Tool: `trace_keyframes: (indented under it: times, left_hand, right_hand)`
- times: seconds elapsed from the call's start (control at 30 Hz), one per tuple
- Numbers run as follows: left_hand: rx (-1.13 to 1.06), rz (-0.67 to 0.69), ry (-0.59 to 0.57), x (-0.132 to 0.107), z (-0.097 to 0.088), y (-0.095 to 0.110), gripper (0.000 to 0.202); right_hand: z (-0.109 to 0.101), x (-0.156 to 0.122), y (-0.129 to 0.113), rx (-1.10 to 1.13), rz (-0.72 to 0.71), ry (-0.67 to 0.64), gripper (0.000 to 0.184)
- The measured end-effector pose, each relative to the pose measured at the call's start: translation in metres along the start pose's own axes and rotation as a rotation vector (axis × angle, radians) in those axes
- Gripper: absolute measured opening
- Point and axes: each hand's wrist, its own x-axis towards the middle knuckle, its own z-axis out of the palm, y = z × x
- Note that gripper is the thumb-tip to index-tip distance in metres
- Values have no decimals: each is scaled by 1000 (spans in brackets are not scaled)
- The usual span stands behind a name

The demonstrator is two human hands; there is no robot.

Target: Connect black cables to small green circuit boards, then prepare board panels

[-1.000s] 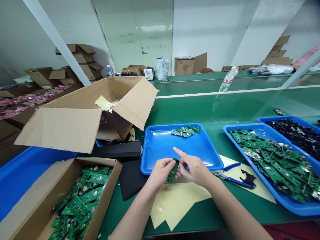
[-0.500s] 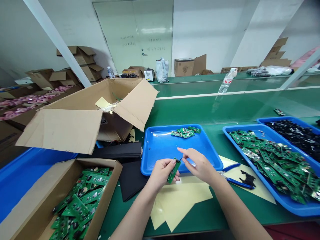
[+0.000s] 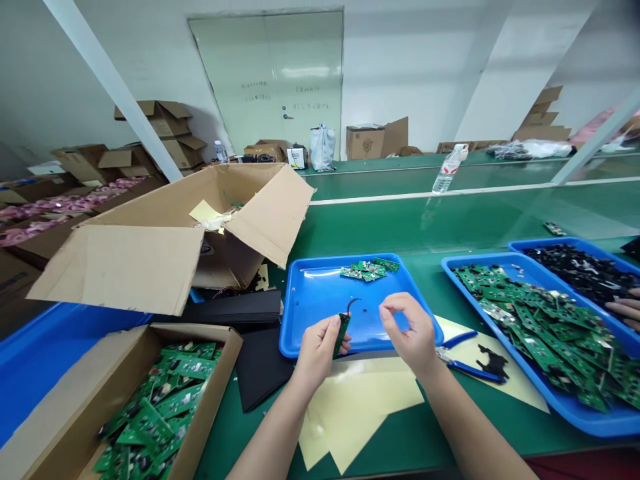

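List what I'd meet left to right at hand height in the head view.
Low open brown cardboard box, flat black sheet, left hand holding green circuit board, right hand, blue-handled pliers, blue plastic tray heaped with green circuit boards.

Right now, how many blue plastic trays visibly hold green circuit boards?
2: the middle blue plastic tray, and the heaped blue plastic tray right of it. The partly hidden blue plastic container, left, can't be judged.

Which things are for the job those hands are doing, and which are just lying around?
Likely for the job:
green circuit board in the left hand
dark wire at its upper end
blue tray behind, holding more boards

Probably just lying about:
water bottle
pale bag at the back
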Motion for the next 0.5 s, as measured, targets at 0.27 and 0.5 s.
trace_keyframes:
  times: [0.27,0.5]
  left_hand:
    - [146,155,-140,1,-4,-2,32]
    - [77,91,-153,1,-3,0,35]
  right_hand:
    - [13,-4,-6,148,110,-294,6]
    - [9,-4,-6,160,88,-369,13]
